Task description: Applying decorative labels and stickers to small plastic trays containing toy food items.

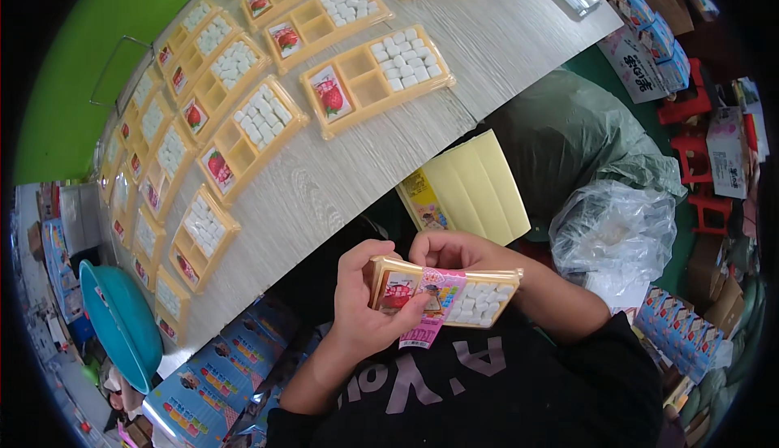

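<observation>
Close to my chest, a pale yellow candy tray (485,303) is tilted between my two hands. White marshmallow-like pieces fill one end, and a strawberry-picture packet lies at the other. A pink printed paper sleeve (442,298) crosses its middle, its lower end hanging below the tray. My left hand (369,302) grips the strawberry end, thumb lying across the front onto the sleeve. My right hand (454,249) is closed at the tray's far edge, fingers curled; its fingertips are partly hidden behind the tray.
Several similar trays (377,79) stand in rows on the grey wood-grain table (324,192). A pale yellow block with printed paper (475,184) lies beyond my hands. Plastic bags (613,229) sit at the right, a teal basin (122,326) at the left, and blue printed boxes (215,379) below the table.
</observation>
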The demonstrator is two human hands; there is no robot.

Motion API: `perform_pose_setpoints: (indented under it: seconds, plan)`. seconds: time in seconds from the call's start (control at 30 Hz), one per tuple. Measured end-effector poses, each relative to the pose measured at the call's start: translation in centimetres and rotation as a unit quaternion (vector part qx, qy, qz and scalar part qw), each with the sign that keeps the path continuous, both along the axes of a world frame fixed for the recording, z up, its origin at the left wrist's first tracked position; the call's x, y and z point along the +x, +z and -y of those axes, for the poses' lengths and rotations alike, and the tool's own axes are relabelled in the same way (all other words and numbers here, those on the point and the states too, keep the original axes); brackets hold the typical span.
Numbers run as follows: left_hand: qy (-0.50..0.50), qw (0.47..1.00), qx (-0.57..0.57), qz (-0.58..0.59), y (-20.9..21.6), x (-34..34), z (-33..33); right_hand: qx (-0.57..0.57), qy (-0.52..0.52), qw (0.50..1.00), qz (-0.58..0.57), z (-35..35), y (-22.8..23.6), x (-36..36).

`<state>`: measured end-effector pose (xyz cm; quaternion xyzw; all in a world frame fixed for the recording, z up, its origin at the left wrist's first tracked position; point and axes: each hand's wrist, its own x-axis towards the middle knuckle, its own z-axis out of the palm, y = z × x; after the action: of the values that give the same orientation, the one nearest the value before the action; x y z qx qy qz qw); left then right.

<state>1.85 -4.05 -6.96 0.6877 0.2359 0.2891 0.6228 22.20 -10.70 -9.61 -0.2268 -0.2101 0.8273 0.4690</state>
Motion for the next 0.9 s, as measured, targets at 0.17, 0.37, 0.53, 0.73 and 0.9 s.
perform_pose_setpoints:
  seconds: [0.17,0.37,0.53,0.73,0.9]
  plan:
    - [0.023,0.999,-0.036,-0.015,-0.2,0.4,0.0,-0.018,0.015,0.999,-0.031,-0.1,0.1,0.1]
    - [-0.015,0.999,-0.031,0.028,-0.9,0.8,-0.4,-0.021,0.023,0.998,-0.058,0.1,-0.6,0.7]
    - [0.033,0.996,-0.080,0.022,-1.1,1.5,0.4,-0.194,0.019,0.980,-0.031,1.4,-0.8,0.5]
    - [0.075,0.971,-0.224,0.037,-2.3,1.6,1.1,0.003,-0.090,0.985,0.148,3.4,-3.1,0.5]
    - [0.140,0.937,-0.308,0.082,-4.9,1.7,1.3,-0.139,0.002,0.951,0.276,5.6,-2.8,-0.5]
